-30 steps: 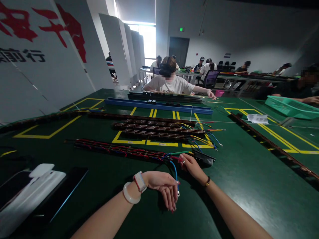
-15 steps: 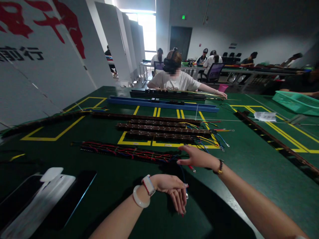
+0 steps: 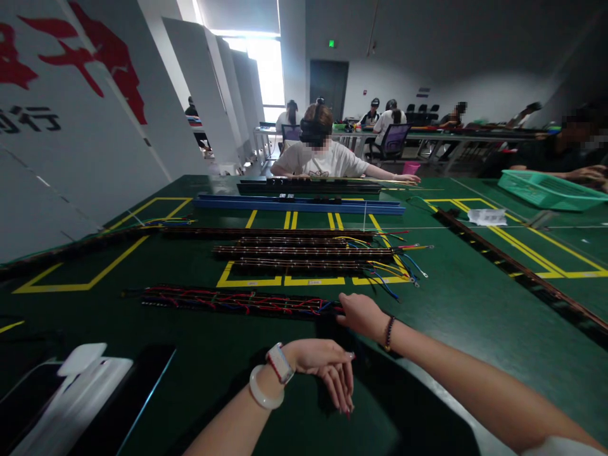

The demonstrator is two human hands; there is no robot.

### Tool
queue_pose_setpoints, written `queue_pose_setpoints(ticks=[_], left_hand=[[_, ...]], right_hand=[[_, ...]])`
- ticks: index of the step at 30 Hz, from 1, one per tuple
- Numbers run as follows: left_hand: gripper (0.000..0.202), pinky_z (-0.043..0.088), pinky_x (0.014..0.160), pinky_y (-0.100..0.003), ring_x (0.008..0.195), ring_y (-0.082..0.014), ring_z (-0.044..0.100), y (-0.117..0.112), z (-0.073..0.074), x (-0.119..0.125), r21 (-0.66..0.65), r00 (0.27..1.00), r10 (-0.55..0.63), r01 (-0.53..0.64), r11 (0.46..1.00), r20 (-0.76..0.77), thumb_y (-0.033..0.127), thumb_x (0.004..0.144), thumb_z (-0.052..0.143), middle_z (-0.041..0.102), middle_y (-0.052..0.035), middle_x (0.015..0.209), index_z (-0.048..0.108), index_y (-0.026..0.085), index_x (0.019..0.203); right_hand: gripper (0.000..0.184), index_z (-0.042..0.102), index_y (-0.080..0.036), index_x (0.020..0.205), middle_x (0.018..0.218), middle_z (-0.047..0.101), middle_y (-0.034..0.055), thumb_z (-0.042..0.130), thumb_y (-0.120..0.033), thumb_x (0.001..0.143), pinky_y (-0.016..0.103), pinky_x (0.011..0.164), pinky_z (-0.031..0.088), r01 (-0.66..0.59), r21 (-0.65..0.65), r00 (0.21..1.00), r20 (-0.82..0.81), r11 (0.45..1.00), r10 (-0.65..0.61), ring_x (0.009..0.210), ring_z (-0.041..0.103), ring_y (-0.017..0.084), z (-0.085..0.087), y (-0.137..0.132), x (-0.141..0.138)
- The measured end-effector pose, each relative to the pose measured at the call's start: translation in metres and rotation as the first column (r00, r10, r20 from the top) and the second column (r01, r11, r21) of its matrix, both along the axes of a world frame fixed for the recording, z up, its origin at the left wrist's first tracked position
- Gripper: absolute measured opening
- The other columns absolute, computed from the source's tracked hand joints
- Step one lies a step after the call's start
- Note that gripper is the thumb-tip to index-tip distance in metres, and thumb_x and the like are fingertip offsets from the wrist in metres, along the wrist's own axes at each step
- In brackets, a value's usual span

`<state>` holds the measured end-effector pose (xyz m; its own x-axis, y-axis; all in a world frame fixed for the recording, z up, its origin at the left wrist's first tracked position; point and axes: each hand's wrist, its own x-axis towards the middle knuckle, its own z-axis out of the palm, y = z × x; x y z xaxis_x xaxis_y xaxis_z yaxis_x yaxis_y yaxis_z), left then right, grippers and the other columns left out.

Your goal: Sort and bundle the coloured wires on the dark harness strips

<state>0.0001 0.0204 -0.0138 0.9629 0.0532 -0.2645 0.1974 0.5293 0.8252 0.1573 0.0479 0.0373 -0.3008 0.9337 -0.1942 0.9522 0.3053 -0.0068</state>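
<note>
A long dark wire harness (image 3: 228, 300) with red and blue wires laced along it lies across the near part of the green table. At its right end my right hand (image 3: 361, 315) is closed, thumb and fingers around the wire ends. What exactly is between the fingertips is mostly hidden. My left hand (image 3: 325, 367) hangs bent at the wrist nearer to me, fingers stretched loosely downward with nothing visible in them. Beyond the harness lie several similar dark bundles (image 3: 304, 252), with yellow, blue and red leads (image 3: 403, 269) ending in ring lugs at the right.
A blue channel (image 3: 304, 204) and black rails (image 3: 313, 186) lie farther back, before a seated person (image 3: 327, 155). On the right are another long bundle (image 3: 517, 269), white paper (image 3: 487, 217) and a green basket (image 3: 546, 190). Phone-like dark slabs and a white object (image 3: 90, 399) lie front left.
My right hand has gone from fingers apart to closed at the harness's right end. The blue lead beside my left hand no longer shows. The whole view has shifted slightly.
</note>
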Motion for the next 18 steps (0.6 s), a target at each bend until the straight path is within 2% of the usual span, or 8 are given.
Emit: queue_pose_setpoints(ticks=[2, 5, 8, 12, 18], left_hand=[[0.047, 0.054, 0.065, -0.039, 0.072, -0.0258, 0.070, 0.000, 0.002, 0.000, -0.030, 0.997, -0.021, 0.019, 0.999, -0.077, 0.041, 0.090, 0.033, 0.069, -0.0149, 0.073, 0.067, 0.013, 0.073], [0.047, 0.053, 0.065, -0.040, 0.073, -0.0256, 0.070, 0.001, 0.005, 0.001, -0.056, 0.990, -0.028, 0.020, 0.998, -0.140, 0.043, 0.090, 0.031, 0.069, -0.0145, 0.074, 0.064, 0.015, 0.069], [0.046, 0.053, 0.066, -0.040, 0.074, -0.0259, 0.070, 0.002, 0.008, 0.002, -0.065, 0.986, -0.020, 0.010, 0.998, -0.163, 0.042, 0.090, 0.031, 0.068, -0.0160, 0.074, 0.062, 0.014, 0.069], [0.042, 0.052, 0.069, -0.041, 0.076, -0.0263, 0.069, 0.002, 0.009, 0.002, -0.066, 0.986, -0.011, 0.001, 0.998, -0.164, 0.041, 0.090, 0.033, 0.068, -0.0172, 0.077, 0.061, 0.013, 0.074], [0.040, 0.051, 0.069, -0.042, 0.074, -0.0258, 0.070, 0.000, 0.010, 0.001, -0.064, 0.987, 0.008, -0.019, 0.998, -0.163, 0.038, 0.091, 0.030, 0.069, -0.0164, 0.075, 0.059, 0.013, 0.077]], right_hand=[[0.022, 0.057, -0.015, 0.094, 0.087, 0.068, 0.0139, 0.057, -0.034, 0.084, 0.029, 0.064, 0.046, 0.015, 0.021, 1.000, -0.005, 1.000, -0.015, 0.080, 0.067, 0.026, 0.002, 0.004, 0.010], [0.022, 0.056, -0.013, 0.098, 0.087, 0.067, 0.0153, 0.047, -0.032, 0.091, 0.029, 0.066, 0.046, 0.080, 0.065, 0.997, -0.001, 0.995, -0.081, 0.083, 0.067, 0.026, 0.008, 0.013, 0.036], [0.027, 0.055, -0.013, 0.101, 0.087, 0.068, 0.0156, 0.041, -0.034, 0.094, 0.030, 0.065, 0.047, 0.150, 0.122, 0.985, 0.070, 0.981, -0.160, 0.082, 0.067, 0.026, 0.013, 0.022, 0.072], [0.028, 0.058, -0.013, 0.096, 0.086, 0.068, 0.0147, 0.040, -0.034, 0.094, 0.031, 0.066, 0.049, 0.177, 0.158, 0.966, 0.161, 0.972, -0.202, 0.082, 0.068, 0.027, 0.011, 0.024, 0.114], [0.027, 0.058, -0.011, 0.097, 0.086, 0.068, 0.0178, 0.045, -0.034, 0.092, 0.032, 0.063, 0.049, 0.207, 0.190, 0.949, 0.201, 0.960, -0.245, 0.082, 0.068, 0.029, -0.003, 0.017, 0.132]])
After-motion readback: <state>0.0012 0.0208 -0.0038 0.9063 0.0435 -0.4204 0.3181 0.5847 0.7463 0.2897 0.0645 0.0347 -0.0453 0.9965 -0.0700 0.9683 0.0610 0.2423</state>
